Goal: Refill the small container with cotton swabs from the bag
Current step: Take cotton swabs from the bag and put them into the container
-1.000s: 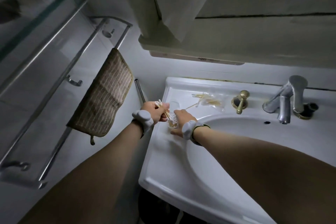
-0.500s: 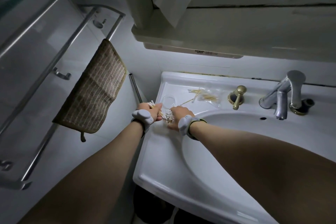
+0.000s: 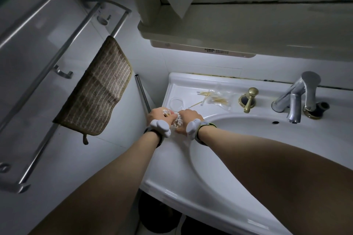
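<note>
My left hand (image 3: 158,115) grips a bundle of cotton swabs (image 3: 167,113) at the sink's left ledge. My right hand (image 3: 188,118) is curled round the small clear container (image 3: 178,120), which is packed with white swab tips. The two hands touch over it. A clear round lid (image 3: 176,103) lies just behind them. Farther back on the ledge lies the clear plastic bag (image 3: 219,99) with a few swabs inside, and several loose swabs (image 3: 203,94) sit beside it.
The white sink (image 3: 191,168) has a brass drain knob (image 3: 249,99) and a chrome faucet (image 3: 298,97) at the back right. A brown striped towel (image 3: 95,89) hangs on a metal rack at left. A cabinet (image 3: 238,25) overhangs the sink.
My left hand has brought the swab bundle down and closer to the container. The view has shifted a little; both hands stay at the same spot on the ledge.
</note>
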`<state>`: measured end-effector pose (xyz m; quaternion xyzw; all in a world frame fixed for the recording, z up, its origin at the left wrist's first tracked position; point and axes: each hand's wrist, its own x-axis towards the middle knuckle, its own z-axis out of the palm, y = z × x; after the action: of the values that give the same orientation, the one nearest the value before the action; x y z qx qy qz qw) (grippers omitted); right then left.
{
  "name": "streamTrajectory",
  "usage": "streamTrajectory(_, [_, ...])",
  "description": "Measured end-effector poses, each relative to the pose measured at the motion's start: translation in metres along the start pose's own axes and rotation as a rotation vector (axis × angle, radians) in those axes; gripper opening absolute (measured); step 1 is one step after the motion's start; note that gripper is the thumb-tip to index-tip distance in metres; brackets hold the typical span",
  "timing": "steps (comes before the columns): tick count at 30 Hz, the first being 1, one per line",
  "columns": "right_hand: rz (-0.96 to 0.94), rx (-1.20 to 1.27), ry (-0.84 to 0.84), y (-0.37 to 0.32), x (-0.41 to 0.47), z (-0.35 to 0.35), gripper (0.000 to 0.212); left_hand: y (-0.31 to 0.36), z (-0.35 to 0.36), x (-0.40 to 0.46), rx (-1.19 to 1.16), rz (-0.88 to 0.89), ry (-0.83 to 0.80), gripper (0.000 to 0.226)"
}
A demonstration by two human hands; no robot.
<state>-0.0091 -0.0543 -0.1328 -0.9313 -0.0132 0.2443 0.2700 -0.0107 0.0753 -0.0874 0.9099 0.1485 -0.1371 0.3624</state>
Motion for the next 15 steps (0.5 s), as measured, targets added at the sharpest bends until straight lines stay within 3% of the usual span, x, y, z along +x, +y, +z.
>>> streamTrajectory(9, [-0.007, -0.009, 0.006, 0.002, -0.004, 0.0, 0.028, -0.016, -0.001, -0.003, -0.082, 0.098, -0.055, 0.024])
streamTrajectory(15, [-0.002, -0.017, -0.004, -0.001, -0.005, -0.001, 0.028, -0.019, -0.003, -0.006, -0.056, 0.137, -0.057, 0.012])
